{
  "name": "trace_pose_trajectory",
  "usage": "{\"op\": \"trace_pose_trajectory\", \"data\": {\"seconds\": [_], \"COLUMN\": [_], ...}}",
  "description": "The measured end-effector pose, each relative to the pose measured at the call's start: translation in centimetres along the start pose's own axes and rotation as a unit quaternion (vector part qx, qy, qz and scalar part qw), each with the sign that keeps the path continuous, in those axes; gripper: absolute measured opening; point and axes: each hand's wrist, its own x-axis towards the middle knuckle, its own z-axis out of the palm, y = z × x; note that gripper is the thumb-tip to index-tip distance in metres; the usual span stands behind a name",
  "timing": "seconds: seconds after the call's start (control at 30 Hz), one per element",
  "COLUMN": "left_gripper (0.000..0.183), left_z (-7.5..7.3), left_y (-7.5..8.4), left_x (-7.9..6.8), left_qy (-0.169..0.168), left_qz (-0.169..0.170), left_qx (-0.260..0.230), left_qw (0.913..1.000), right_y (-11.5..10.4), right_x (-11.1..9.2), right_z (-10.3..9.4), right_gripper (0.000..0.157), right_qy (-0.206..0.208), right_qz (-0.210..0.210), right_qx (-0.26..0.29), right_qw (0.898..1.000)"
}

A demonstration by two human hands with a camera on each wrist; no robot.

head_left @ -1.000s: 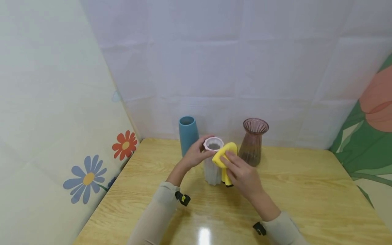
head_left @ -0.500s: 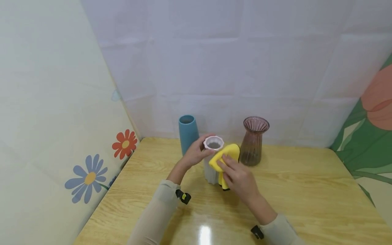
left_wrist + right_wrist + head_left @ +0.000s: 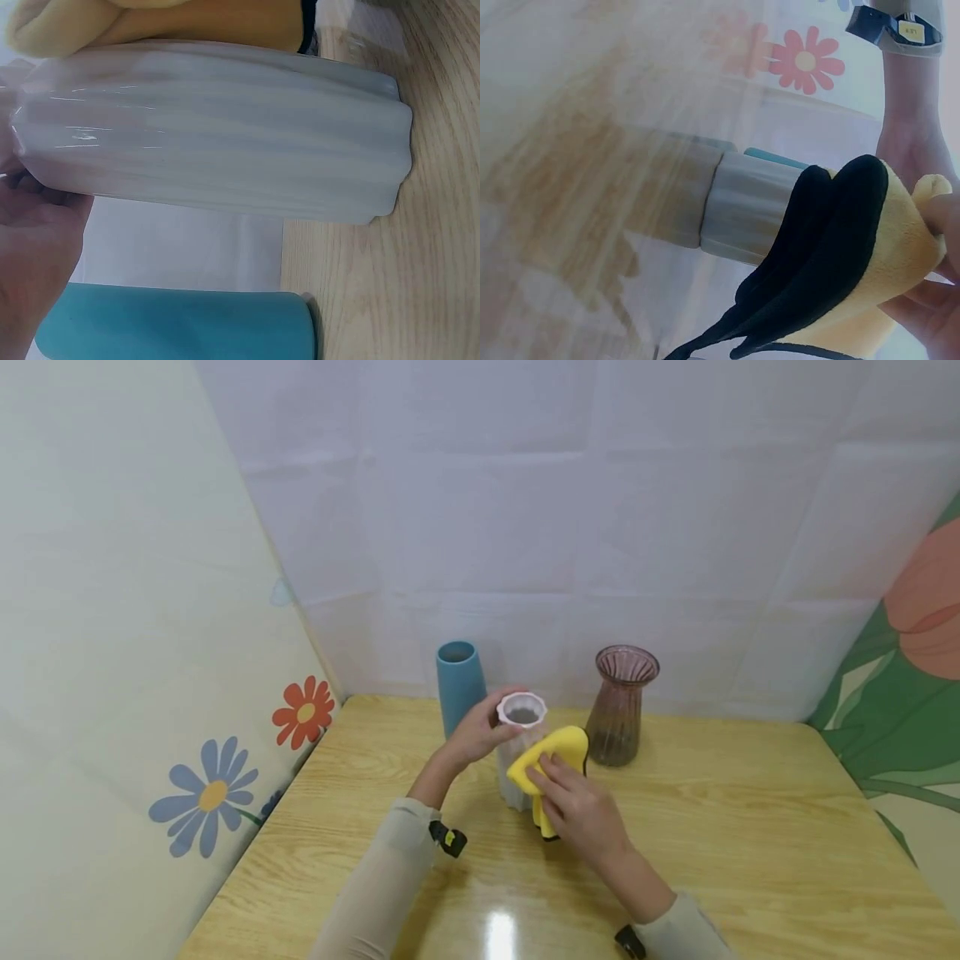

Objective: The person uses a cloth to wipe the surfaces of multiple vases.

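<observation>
A white ribbed vase [image 3: 512, 777] with a scalloped rim stands upright on the table. My left hand [image 3: 477, 729] grips it just below the rim, the thumb in front and fingers behind. In the left wrist view the vase's glossy side [image 3: 217, 135] fills the middle. My right hand [image 3: 581, 810] holds a folded yellow cloth [image 3: 558, 752] with dark edging against the right side of the vase. The right wrist view shows the cloth's dark-edged folds [image 3: 825, 240] hanging down over part of the vase [image 3: 746, 206].
A blue vase [image 3: 460, 689] stands behind my left hand, close to the back wall. To the right of the cloth is a purple ribbed glass vase [image 3: 618, 718]. The wooden table [image 3: 750, 827] meets flower-printed hangings at both sides.
My right hand and the yellow cloth have slid down along the white vase's right side, toward me. The left hand keeps its grip near the rim, almost unmoved.
</observation>
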Motion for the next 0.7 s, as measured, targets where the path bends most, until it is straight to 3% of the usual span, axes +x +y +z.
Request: {"op": "trace_pose_trajectory", "data": {"seconds": [0.43,0.7], "left_gripper": [0.061,0.058], "left_z": [-0.2,-0.1], "left_y": [-0.4,-0.1], "left_x": [0.2,0.2], "left_qy": [-0.001,-0.003], "left_qz": [-0.007,-0.007], "left_qx": [-0.012,-0.020], "left_qw": [0.9999,0.9998], "right_y": [-0.3,-0.6], "right_x": [-0.8,-1.3], "right_z": [0.3,0.3], "right_gripper": [0.046,0.047], "right_qy": [-0.036,-0.080], "right_qz": [0.019,0.037], "right_qx": [-0.005,-0.015], "right_qw": [0.999,0.996]}}
